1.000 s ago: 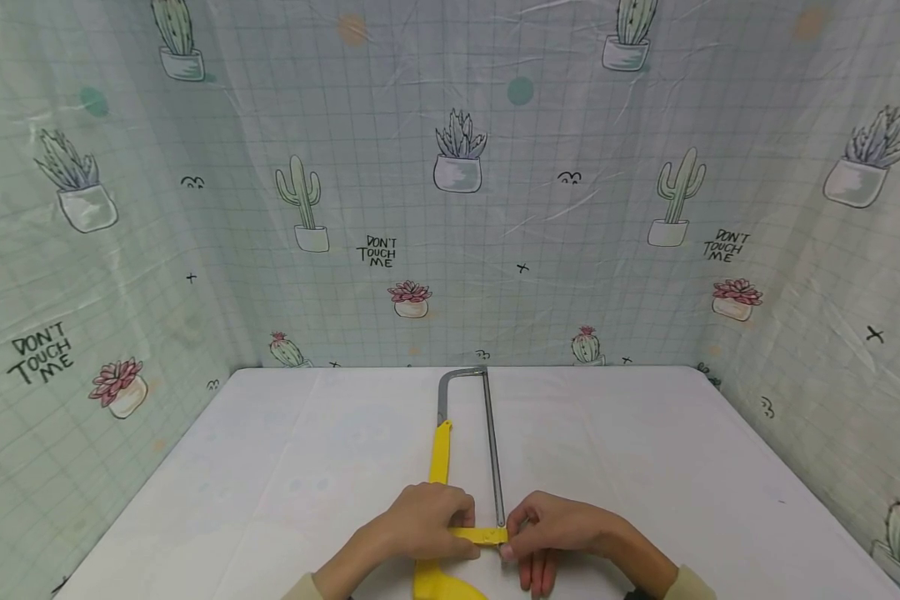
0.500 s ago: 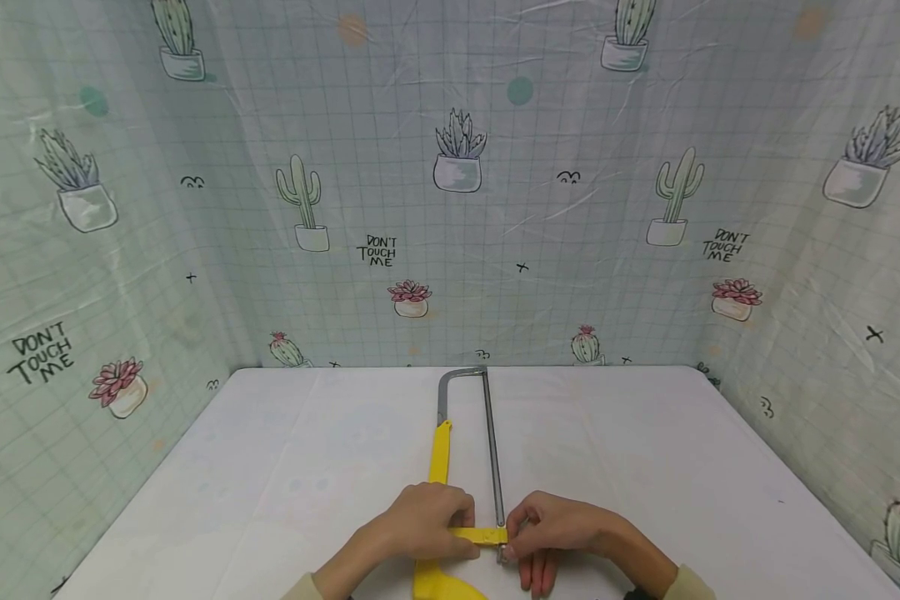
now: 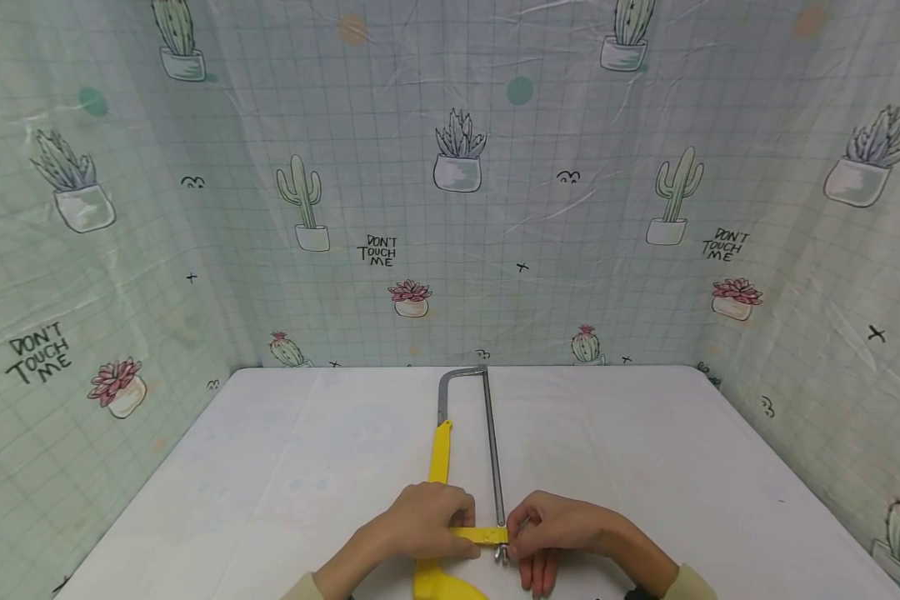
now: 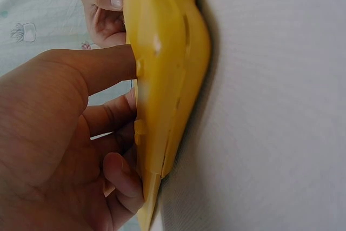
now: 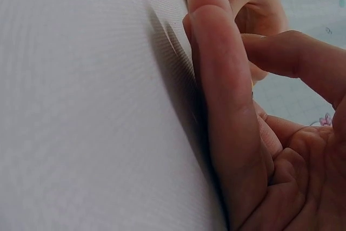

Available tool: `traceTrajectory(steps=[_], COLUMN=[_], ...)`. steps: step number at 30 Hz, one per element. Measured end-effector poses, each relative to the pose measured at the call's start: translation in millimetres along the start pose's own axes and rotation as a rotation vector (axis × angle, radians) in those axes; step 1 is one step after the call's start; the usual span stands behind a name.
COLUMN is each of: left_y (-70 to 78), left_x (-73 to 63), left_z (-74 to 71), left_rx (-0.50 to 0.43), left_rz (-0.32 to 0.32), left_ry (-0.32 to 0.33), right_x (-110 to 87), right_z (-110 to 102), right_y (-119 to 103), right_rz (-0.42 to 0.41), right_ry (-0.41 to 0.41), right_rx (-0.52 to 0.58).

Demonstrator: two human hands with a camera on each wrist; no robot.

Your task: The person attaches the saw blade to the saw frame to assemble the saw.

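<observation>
A hacksaw (image 3: 440, 454) with a yellow handle and grey front frame lies on the white table, its blade (image 3: 492, 450) toward the right. My left hand (image 3: 427, 521) grips the yellow frame just ahead of the handle; the left wrist view shows its thumb and fingers along the yellow body (image 4: 167, 68). At the near end of the blade, a small metal wing nut (image 3: 502, 554) sticks out below the yellow arm. My right hand (image 3: 566, 525) pinches at this nut with thumb and index finger, its other fingers resting on the table. In the right wrist view those lower fingers (image 5: 232, 96) hide the nut.
The white table (image 3: 307, 467) extends to both sides of the saw. Behind and beside it hangs a curtain (image 3: 390, 208) printed with cacti and a grid.
The right thumb has shifted slightly to the right, and the wing nut it covered now shows. The left hand and the hacksaw have stayed in place.
</observation>
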State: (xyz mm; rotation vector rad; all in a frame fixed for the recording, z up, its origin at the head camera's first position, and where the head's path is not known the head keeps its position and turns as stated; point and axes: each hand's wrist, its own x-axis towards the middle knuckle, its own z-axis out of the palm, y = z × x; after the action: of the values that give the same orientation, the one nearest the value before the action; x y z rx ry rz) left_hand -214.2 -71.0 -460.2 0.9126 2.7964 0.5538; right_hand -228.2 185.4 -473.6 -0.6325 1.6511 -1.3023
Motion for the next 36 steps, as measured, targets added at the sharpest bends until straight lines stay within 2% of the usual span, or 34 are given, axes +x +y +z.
traceTrajectory(steps=[15, 36], left_y=[-2.6, -1.2], left_x=[0.6, 0.7], left_z=[1.3, -1.2], left_rx=[-0.005, -0.007], left_rz=[0.0, 0.003], left_ry=[-0.004, -0.003], right_x=[1.1, 3.7], right_z=[-1.1, 5.7], right_y=[0.9, -3.4], right_rz=[0.008, 0.037], right_ry=[0.003, 0.084], right_rx=[0.016, -0.011])
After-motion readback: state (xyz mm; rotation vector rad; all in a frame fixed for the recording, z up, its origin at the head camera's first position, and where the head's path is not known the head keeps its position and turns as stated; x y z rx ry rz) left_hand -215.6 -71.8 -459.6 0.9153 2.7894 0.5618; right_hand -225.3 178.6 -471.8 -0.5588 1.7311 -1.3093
